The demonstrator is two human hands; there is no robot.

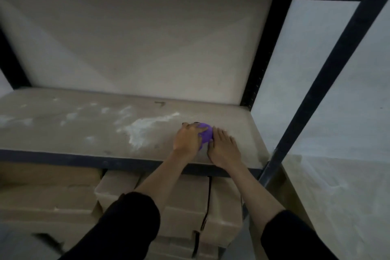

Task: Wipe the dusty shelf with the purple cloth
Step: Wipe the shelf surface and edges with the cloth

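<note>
Head view: the purple cloth (pixel 206 135), a soft bunched wad, sits on the shelf (pixel 249 133) between both hands. The left hand (pixel 187 139) curls its fingers over it. The right hand (pixel 224 148) lies flat beside it, holding nothing. It would be best to flatten the wad and sweep with steady pressure through the chalky white dust (pixel 145 130) left of that hand. The board looks matt and rough.

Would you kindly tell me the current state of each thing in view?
shelf: dusty, with white patches across its left and middle.
purple cloth: bunched up on the shelf.
left hand: fingers curled over the purple cloth.
right hand: flat on the shelf, beside the purple cloth.
cardboard boxes: stacked below the shelf.
</note>
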